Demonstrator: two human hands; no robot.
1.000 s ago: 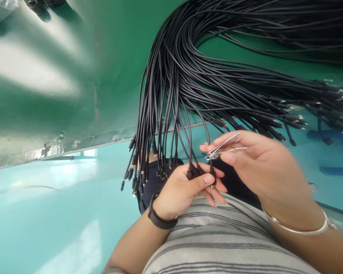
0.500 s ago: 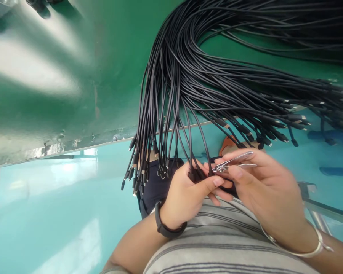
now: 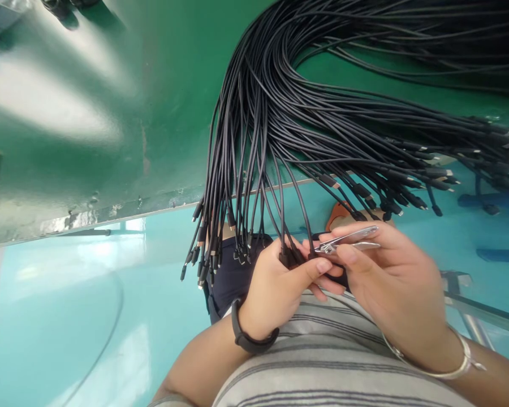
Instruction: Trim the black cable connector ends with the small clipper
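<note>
Several black cable ends are pinched in my left hand [image 3: 286, 282], which wears a black wristband. The held cables [image 3: 302, 212] run up over the table edge to the bundle. My right hand [image 3: 392, 277] grips a silver nail clipper [image 3: 351, 238] between thumb and fingers. Its jaws meet the strain relief of one held cable, beside my left fingertips; whether they touch it I cannot tell. A thick bundle of black cables [image 3: 271, 90] bends across the table, and its connector ends hang over the front edge.
The green table [image 3: 169, 102] has a worn front edge. Below lies a turquoise floor [image 3: 85, 305]. More connectors [image 3: 432, 175] overhang at the right. A metal bar [image 3: 483, 311] stands right of my wrist. Dark objects [image 3: 61, 8] and a clear plastic bag [image 3: 2, 17] lie at the far left.
The nail clipper's lever and body have shifted slightly in my right hand, near the same cable. My left hand keeps its hold on the cables.
</note>
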